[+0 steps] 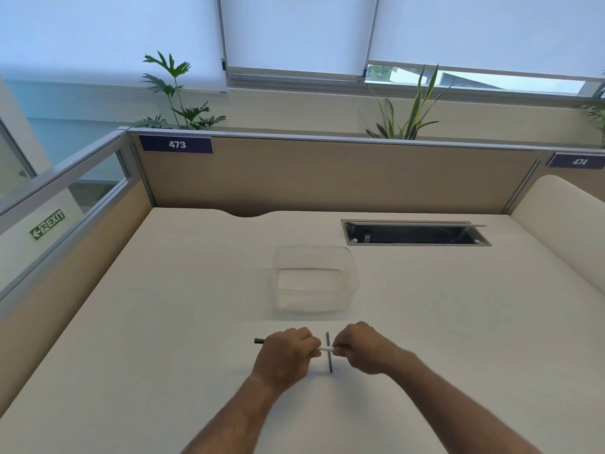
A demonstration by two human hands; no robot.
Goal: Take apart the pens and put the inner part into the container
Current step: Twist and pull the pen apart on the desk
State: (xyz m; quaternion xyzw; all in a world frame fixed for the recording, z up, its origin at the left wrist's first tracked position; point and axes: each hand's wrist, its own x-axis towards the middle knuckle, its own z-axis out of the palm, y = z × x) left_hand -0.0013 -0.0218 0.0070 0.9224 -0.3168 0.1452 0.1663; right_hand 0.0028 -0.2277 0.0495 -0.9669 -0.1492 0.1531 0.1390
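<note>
My left hand (285,355) and my right hand (361,347) both grip one pen held level just above the white desk. A short white stretch of that pen (326,348) shows between the fists, and its black end (259,340) sticks out to the left of my left hand. A second, dark blue pen (329,358) lies on the desk under the gap between my hands, pointing away from me. The clear plastic container (314,278) stands beyond my hands, with nothing visible inside it.
An open cable hatch (415,232) is set into the desk at the back right. Beige partition walls (327,178) close off the back and left sides. A white raised ledge (563,224) borders the right.
</note>
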